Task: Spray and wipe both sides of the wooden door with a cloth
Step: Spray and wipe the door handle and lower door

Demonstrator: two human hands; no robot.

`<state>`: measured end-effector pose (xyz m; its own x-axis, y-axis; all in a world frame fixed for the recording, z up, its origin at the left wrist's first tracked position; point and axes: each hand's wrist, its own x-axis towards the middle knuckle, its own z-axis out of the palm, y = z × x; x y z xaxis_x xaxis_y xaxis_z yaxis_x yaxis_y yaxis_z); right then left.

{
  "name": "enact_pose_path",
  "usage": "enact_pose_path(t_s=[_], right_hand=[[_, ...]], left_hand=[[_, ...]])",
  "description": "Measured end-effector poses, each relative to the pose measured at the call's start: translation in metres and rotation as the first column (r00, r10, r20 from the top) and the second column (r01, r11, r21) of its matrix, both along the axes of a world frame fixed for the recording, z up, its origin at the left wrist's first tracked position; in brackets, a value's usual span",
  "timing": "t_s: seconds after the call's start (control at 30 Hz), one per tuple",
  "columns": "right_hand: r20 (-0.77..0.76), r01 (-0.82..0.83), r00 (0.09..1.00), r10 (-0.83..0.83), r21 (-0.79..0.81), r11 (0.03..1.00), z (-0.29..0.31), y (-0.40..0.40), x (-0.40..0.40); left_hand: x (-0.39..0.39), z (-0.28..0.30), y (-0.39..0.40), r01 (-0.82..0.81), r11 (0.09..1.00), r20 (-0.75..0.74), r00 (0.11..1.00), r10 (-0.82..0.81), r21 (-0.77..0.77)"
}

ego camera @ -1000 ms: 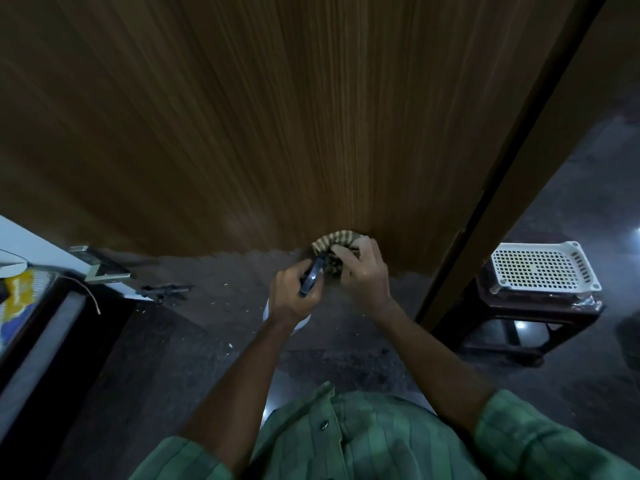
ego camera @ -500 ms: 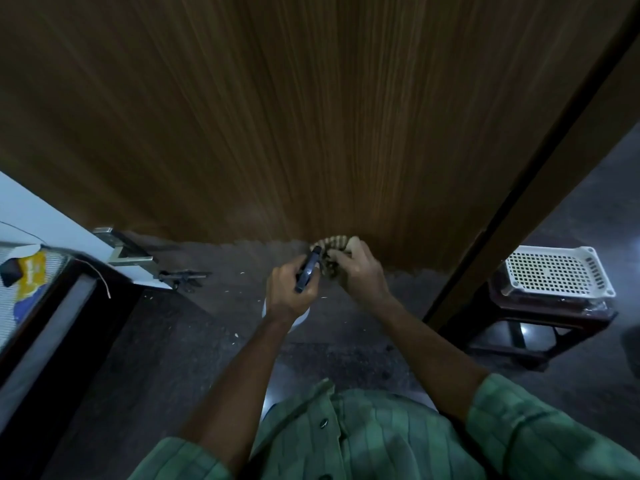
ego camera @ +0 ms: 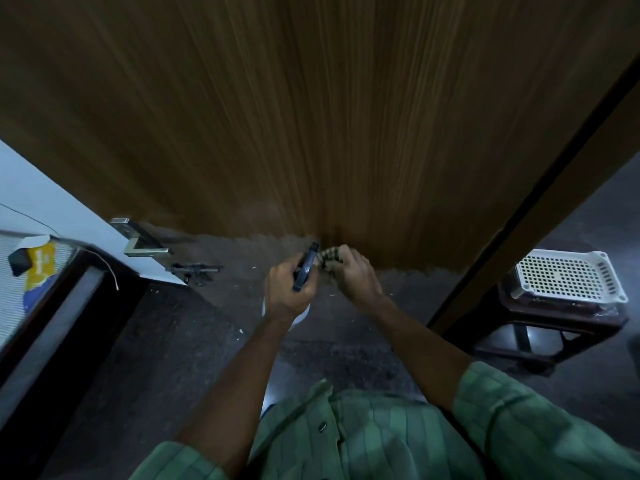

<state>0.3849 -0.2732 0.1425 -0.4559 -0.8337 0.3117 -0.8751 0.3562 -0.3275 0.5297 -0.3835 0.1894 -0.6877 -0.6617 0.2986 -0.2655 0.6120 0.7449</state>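
Wooden door (ego camera: 311, 116), lower portion, filling upper frame above dark floor (ego camera: 173, 341).

Left hand (ego camera: 287, 289) wrapped round dark spray trigger (ego camera: 306, 268), white bottle body (ego camera: 298, 315) partly hidden beneath. Right hand (ego camera: 353, 275) bunching striped cloth (ego camera: 329, 258) against door's bottom edge. White perforated basket (ego camera: 568, 277) on dark stool (ego camera: 554, 320), right of door edge.

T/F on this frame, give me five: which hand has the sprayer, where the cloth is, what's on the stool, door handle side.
1. The left hand grips the spray bottle. True.
2. The right hand is empty. False: it holds the striped cloth.
3. The cloth is at the wooden door's bottom edge. True.
4. A red bucket sits on the stool. False: a white perforated basket.
5. The metal door handle lies left of both hands. True.
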Motion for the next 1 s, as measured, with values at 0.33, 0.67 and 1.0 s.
enact_pose_path(t_s=[0.33, 0.67, 1.0], right_hand=[[-0.036, 0.082, 0.994, -0.102, -0.364, 0.928, 0.035, -0.034, 0.022], [-0.020, 0.118, 0.991, -0.136, -0.383, 0.916, 0.031, -0.056, 0.046], [0.180, 0.091, 0.979, -0.099, 0.050, 0.995, 0.000, -0.076, 0.064]], left_hand=[[0.019, 0.009, -0.024, 0.011, 1.000, 0.024, 1.000, -0.011, 0.013], [0.035, 0.011, -0.054, 0.019, 1.000, 0.004, 1.000, -0.019, 0.018], [0.051, 0.008, -0.083, 0.027, 0.999, -0.004, 1.000, -0.027, 0.023]])
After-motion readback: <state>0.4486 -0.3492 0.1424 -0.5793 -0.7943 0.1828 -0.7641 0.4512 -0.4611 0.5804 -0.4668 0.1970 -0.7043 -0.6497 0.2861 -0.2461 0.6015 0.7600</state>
